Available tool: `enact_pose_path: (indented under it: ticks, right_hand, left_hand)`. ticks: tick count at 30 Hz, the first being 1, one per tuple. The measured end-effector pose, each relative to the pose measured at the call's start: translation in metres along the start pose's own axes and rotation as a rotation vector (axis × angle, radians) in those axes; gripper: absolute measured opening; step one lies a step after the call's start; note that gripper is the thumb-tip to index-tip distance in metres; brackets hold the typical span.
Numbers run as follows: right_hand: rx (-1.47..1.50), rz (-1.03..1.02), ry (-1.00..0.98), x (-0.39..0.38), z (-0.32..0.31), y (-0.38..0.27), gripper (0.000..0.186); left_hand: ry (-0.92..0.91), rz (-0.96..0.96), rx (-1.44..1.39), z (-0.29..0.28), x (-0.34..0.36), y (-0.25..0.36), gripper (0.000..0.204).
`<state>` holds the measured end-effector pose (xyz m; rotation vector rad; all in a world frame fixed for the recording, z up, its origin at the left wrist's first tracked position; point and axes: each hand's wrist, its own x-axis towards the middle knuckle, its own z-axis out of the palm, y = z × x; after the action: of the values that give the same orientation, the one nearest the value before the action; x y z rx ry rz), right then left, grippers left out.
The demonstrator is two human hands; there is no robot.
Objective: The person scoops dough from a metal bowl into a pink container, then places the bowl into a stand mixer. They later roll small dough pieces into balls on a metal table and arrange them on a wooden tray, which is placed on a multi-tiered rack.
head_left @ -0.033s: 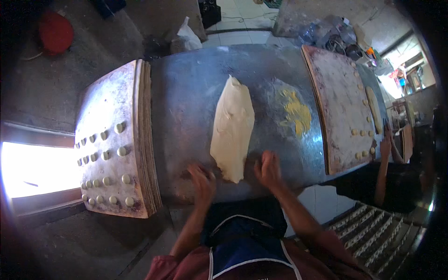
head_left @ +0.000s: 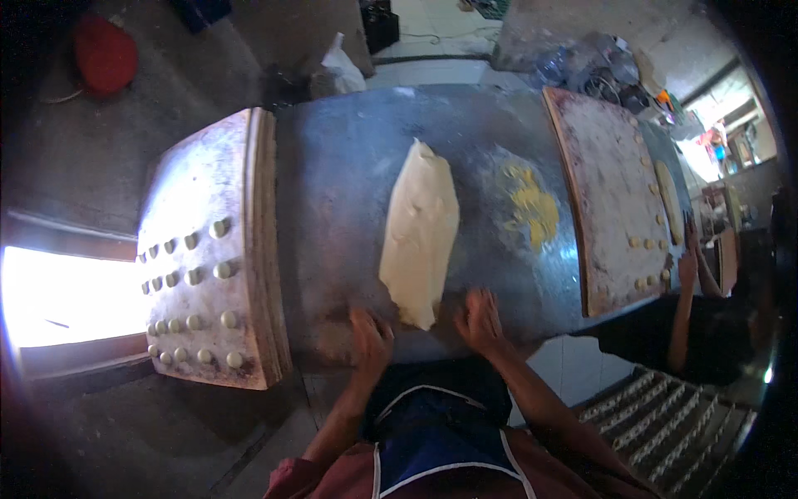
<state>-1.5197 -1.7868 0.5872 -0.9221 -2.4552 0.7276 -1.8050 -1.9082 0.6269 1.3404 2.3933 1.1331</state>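
Observation:
A long, flattened sheet of pale dough (head_left: 421,229) lies lengthwise on the dark metal table (head_left: 332,183), its narrow end pointing at me. My left hand (head_left: 371,331) is beside that near end on the left, with loosely bent fingers and nothing visible in them. On the other side, my right hand (head_left: 480,318) is held just off the dough's edge, its fingers loosely curved and holding nothing that I can see. Right of the dough, a smeared patch of yellow fat-like paste (head_left: 532,208) sticks to the tabletop.
Stacked boards (head_left: 199,175) at the left carry rows of small dough pieces (head_left: 223,269). Another board (head_left: 598,183) on the right holds more pieces, with a dough roll (head_left: 667,200) beyond it. Another person's arm (head_left: 683,299) reaches in there. A slatted rack (head_left: 665,416) stands lower right.
My left hand has shifted a little right, closer to the dough's near end. My right hand has drawn slightly toward me. The whole view has moved slightly; the dough looks the same.

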Motion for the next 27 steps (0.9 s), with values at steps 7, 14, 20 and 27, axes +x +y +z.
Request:
enact_pose_path:
  ticks: [7,14,20,27]
  right_hand:
    - [-0.192,0.086,0.180,0.061,-0.027,0.004,0.026]
    - [-0.014,0.153,0.071,0.012,-0.040,0.017,0.023]
    - [-0.163,0.058,-0.153,0.043,-0.075,-0.015,0.020]
    - [0.444,-0.336,0.126,0.340,-0.042,-0.219,0.062]
  left_hand:
    - [0.089,-0.009,0.212,-0.023,0.029,-0.005,0.018]
    - [-0.146,0.193,0.128,-0.076,0.027,0.009,0.035]
    - [-0.270,0.323,-0.035,-0.118,0.051,-0.025,0.034]
    - [0.282,0.169,-0.074,-0.231,0.258,-0.052,0.080]
